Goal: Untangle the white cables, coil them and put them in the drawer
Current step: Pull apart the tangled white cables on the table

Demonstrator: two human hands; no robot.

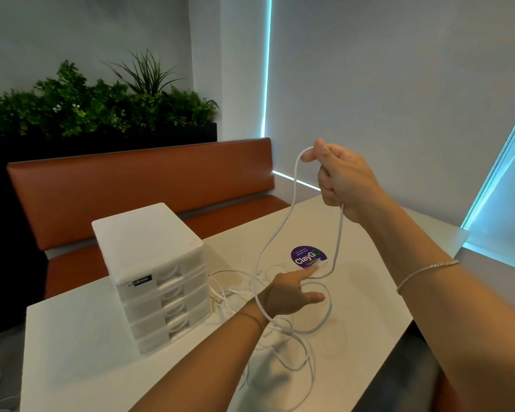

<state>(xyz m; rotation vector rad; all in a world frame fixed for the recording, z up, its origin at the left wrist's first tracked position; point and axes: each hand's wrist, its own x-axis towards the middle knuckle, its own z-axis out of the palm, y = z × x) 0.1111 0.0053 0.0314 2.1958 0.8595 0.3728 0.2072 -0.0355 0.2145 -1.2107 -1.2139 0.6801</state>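
My right hand [338, 176] is raised above the table and grips a white cable [275, 233], which loops over its fingers and hangs down in two strands. Lower down, my left hand [290, 292] reaches through the hanging loop with index finger and thumb stretched out, the fingertip touching the cable's low bend near a connector [321, 264]. More white cables [295, 346] lie tangled on the white table [101, 367] beneath and beside my left forearm. A white drawer unit [155, 275] with several closed drawers stands at the left of the tangle.
A round purple sticker [308, 257] is stuck on the table behind the cables. An orange bench [137, 185] runs along the far side, with plants [87, 105] behind it. The table's right edge [405, 328] lies under my right forearm.
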